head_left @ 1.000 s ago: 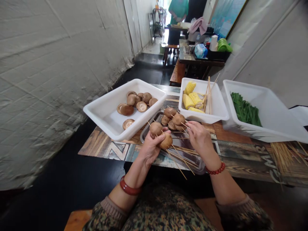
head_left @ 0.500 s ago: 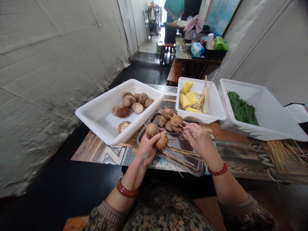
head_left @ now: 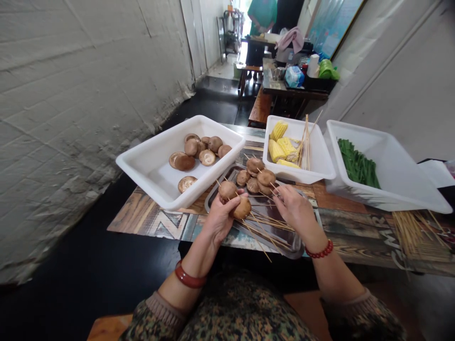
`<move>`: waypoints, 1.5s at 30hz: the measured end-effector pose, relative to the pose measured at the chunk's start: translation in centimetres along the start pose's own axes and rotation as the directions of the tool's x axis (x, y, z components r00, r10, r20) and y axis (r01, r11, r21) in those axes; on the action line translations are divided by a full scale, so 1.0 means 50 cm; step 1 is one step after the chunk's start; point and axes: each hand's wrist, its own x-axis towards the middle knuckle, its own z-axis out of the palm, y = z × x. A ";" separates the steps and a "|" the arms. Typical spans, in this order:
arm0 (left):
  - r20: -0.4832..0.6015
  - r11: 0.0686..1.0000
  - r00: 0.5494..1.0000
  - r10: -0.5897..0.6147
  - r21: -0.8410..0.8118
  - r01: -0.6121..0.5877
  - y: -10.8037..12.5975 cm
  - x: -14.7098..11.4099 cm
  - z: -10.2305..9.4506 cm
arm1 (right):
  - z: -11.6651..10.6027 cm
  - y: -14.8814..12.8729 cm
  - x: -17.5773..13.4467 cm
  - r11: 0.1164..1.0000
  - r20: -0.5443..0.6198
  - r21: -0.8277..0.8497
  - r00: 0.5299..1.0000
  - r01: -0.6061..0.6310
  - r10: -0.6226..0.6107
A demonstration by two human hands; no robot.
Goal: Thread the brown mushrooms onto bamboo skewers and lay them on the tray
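My left hand (head_left: 220, 215) is closed on brown skewered mushrooms (head_left: 242, 207), with thin wooden sticks poking out on both sides. My right hand (head_left: 294, 206) has its fingertips pinched on a wooden skewer (head_left: 273, 185) that runs through a mushroom (head_left: 266, 177) in a pile of skewered mushrooms. That pile rests at the far end of a metal tray (head_left: 295, 247). Several bare skewers (head_left: 261, 228) lie across the near part of the tray, below both hands. My palms and some fingers hide parts of the sticks.
Left, a white bin (head_left: 142, 182) holds loose mushrooms (head_left: 185, 163). Behind the tray, another white bin (head_left: 320, 173) holds corn pieces (head_left: 279, 150) and skewers. A third bin (head_left: 408, 189) has green leaves (head_left: 359, 163). More skewers (head_left: 412, 232) lie right. A person (head_left: 262, 16) stands far back.
The whole view has shifted slightly, with the bins appearing a little further right. Both hands keep nearly the same pose and grip.
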 end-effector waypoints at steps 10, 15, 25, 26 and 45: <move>0.000 1.000 1.000 -0.001 -0.009 0.001 0.005 -0.007 -0.004 | -0.022 0.013 -0.014 0.996 -0.070 0.077 0.996 0.054 -0.048; -0.035 0.999 0.999 -0.014 -0.033 0.012 0.013 -0.012 -0.003 | -0.032 -0.021 -0.066 0.988 -0.150 0.061 0.980 0.141 -0.131; -0.225 0.997 0.972 0.064 -0.027 -0.071 0.031 -0.052 -0.029 | -0.009 -0.071 -0.116 0.980 0.055 0.060 0.980 0.190 -0.193; -0.227 0.997 0.972 0.065 -0.017 -0.071 0.030 -0.052 -0.030 | -0.013 -0.073 -0.115 0.978 0.087 0.084 0.977 0.190 -0.197; -0.147 0.998 0.988 0.047 0.046 -0.041 0.026 -0.068 -0.006 | 0.049 0.029 0.021 0.984 0.028 0.122 0.991 0.129 -0.133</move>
